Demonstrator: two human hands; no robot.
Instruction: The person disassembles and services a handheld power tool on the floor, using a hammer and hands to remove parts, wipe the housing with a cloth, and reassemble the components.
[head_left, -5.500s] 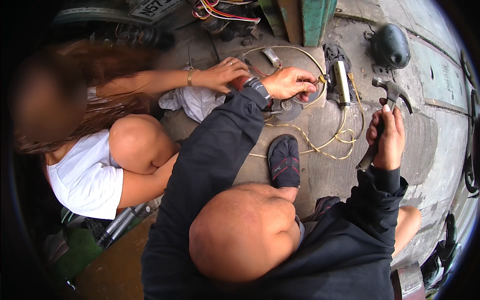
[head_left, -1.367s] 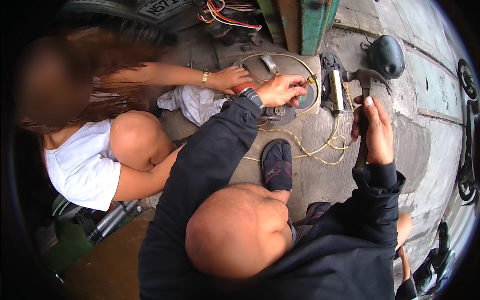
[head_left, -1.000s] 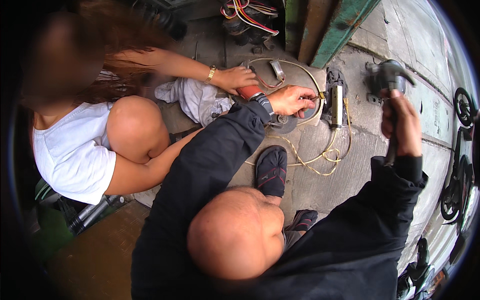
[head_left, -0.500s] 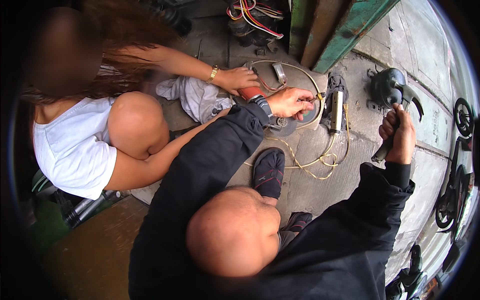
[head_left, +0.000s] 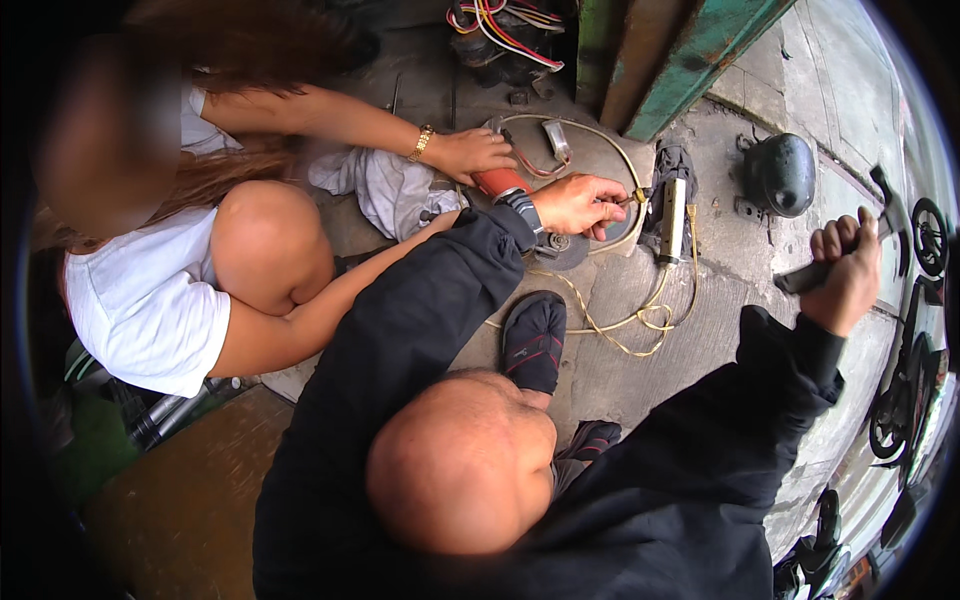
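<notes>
My right hand (head_left: 845, 275) is raised at the right, wrapped round the dark handle of a claw hammer (head_left: 893, 215). The hammer's head is up and slightly blurred. My left hand (head_left: 580, 205) is pinched over a round flat base on the ground. A thin dark piece shows at its fingertips, pointing toward a yellow fitting (head_left: 641, 195) on the cable; its kind is too small to tell. Under my left wrist lies a red-bodied power tool (head_left: 500, 182) with a grey disc (head_left: 565, 255) beside it. A co-worker's hand (head_left: 470, 155) rests on the red body.
A white power strip (head_left: 673, 215) with a yellowish looped cord (head_left: 650, 318) lies right of the base. Farther right sits a black rounded compressor (head_left: 782, 175). A green metal post (head_left: 690, 70) stands ahead. The co-worker crouches at left beside a grey cloth (head_left: 390, 195). Motorcycles (head_left: 890, 400) stand far right.
My right hand has swung the hammer outward to the right and up, away from the compressor. My left hand has stayed in place. The co-worker's head has shifted slightly.
</notes>
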